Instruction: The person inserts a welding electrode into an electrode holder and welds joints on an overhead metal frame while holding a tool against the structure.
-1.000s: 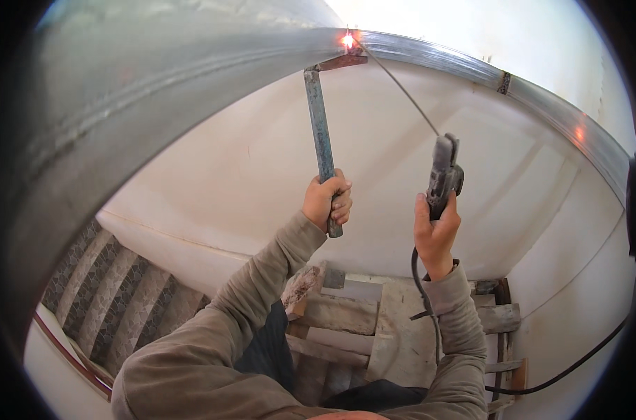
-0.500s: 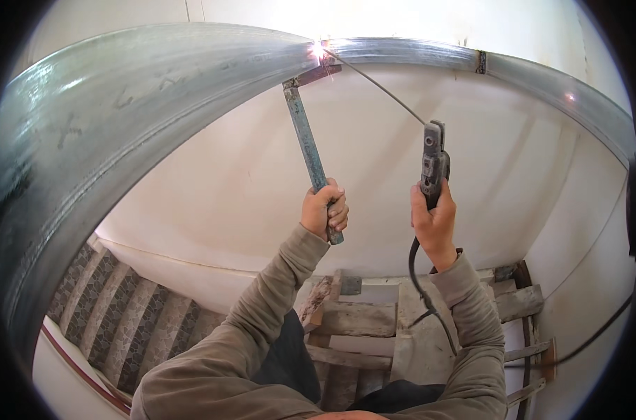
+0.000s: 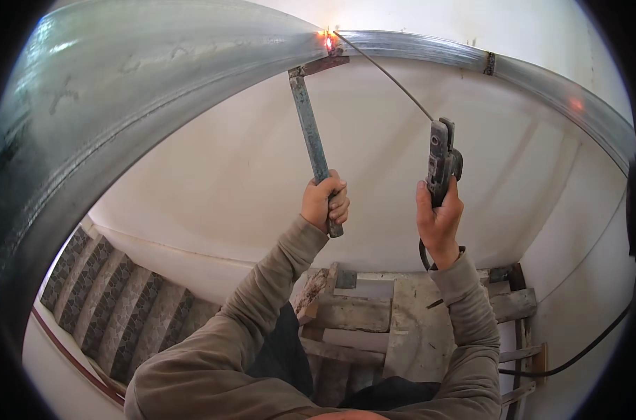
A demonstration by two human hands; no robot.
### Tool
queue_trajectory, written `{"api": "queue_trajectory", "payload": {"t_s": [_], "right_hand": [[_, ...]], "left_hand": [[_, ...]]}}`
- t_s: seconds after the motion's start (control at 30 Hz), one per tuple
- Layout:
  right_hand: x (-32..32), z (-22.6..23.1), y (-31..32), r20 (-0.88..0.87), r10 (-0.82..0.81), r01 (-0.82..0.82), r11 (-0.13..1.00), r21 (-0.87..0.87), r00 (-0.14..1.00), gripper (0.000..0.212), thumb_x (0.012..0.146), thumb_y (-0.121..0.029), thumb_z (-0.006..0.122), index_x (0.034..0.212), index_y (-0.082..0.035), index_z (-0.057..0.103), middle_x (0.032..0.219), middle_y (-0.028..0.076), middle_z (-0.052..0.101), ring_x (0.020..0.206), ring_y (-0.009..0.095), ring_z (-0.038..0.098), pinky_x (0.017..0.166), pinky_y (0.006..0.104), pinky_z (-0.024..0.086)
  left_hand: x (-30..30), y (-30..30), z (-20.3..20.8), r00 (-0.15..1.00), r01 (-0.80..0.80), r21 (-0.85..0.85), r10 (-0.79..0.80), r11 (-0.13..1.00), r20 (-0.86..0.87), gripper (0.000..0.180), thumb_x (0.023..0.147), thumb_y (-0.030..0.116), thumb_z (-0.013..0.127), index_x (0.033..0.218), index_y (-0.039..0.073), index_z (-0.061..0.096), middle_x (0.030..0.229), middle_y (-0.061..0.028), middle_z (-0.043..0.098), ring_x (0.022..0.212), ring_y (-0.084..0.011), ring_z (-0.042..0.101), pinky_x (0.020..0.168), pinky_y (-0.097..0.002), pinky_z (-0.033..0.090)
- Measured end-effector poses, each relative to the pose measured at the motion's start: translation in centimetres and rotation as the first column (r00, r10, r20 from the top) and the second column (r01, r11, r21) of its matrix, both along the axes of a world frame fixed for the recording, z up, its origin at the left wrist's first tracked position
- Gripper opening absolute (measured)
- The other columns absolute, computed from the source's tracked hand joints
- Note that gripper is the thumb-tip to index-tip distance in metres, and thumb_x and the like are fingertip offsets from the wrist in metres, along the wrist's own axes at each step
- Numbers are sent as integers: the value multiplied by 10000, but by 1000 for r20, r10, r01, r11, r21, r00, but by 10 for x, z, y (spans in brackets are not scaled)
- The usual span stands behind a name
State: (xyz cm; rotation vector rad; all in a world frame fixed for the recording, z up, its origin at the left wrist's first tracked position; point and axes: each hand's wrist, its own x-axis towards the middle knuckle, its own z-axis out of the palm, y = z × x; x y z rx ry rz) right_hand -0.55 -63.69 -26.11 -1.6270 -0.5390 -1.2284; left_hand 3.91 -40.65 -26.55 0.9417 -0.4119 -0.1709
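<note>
My left hand (image 3: 325,203) is closed round the lower part of an L-shaped metal bar (image 3: 309,126) with worn blue-green paint. The bar's dark reddish upper arm (image 3: 325,65) lies against the underside of a silvery metal beam (image 3: 213,84), by a glowing orange joint (image 3: 328,42). In my right hand (image 3: 440,220) is a dark welding electrode holder (image 3: 440,161), gripped at its handle. A thin welding rod (image 3: 388,75) runs from its jaws up and left. The rod's tip is just right of the glowing spot; whether it touches the metal I cannot tell.
Overhead, the beam goes on to the right past a dark weld seam (image 3: 489,63). Tiled stairs (image 3: 115,301) descend at lower left, beside a dark red rail (image 3: 76,355). Below me are wooden planks (image 3: 349,313) with gaps between them. A black cable (image 3: 584,358) hangs at right.
The bright white arc has dimmed to an orange glow. The rod tip has come slightly away from the joint, and the electrode holder sits a little further right. Both hands keep their grip.
</note>
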Motion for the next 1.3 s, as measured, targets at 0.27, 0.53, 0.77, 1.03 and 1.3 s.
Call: {"api": "queue_trajectory", "payload": {"t_s": [0.27, 0.53, 0.77, 1.03, 1.3], "right_hand": [[2, -4, 0, -3, -13, 13, 1000, -24, 1000, 179, 945, -102, 656, 1002, 25, 545, 642, 50, 590, 527, 104, 518, 496, 284, 429], [1, -4, 0, -28, 2, -2, 1000, -22, 1000, 181, 948, -101, 656, 999, 33, 546, 637, 56, 585, 526, 111, 519, 497, 283, 428], [2, -4, -1, -23, -6, 6, 1000, -12, 1000, 182, 942, -101, 660, 992, 38, 553, 631, 55, 579, 519, 117, 511, 497, 283, 425], [3, -7, 2, -14, -5, 5, 1000, 9, 1000, 182, 942, -105, 658, 988, 41, 560, 645, 62, 595, 514, 126, 512, 498, 276, 420], [-10, 7, 6, -302, 699, -459, 675, 577, 648, 115, 964, -100, 602, 988, -12, 531, 670, 14, 540, 454, 88, 490, 408, 275, 425]], "left_hand": [[-1, -1, 1, 1000, -2, 20, 2, 1000, -6, 263, 946, 149, 529, 719, 161, 397, 512, 26, 331, 356, -111, 310, 335, -295, 303], [-4, -4, 5, 999, -22, -22, 21, 1000, -43, 266, 920, 116, 555, 702, 137, 404, 497, 19, 329, 337, -115, 322, 327, -309, 312], [-1, -3, 4, 1000, 7, -38, -8, 999, -26, 283, 920, 119, 564, 694, 146, 397, 495, 19, 329, 336, -115, 328, 327, -310, 311], [-4, -2, 6, 999, -2, -35, 1, 999, -35, 280, 919, 117, 562, 691, 145, 400, 497, 17, 337, 339, -115, 331, 331, -310, 319], [-3, 0, 4, 1000, 9, -46, -10, 999, -29, 278, 918, 124, 570, 699, 145, 400, 506, 16, 354, 347, -114, 348, 333, -303, 332]]}}
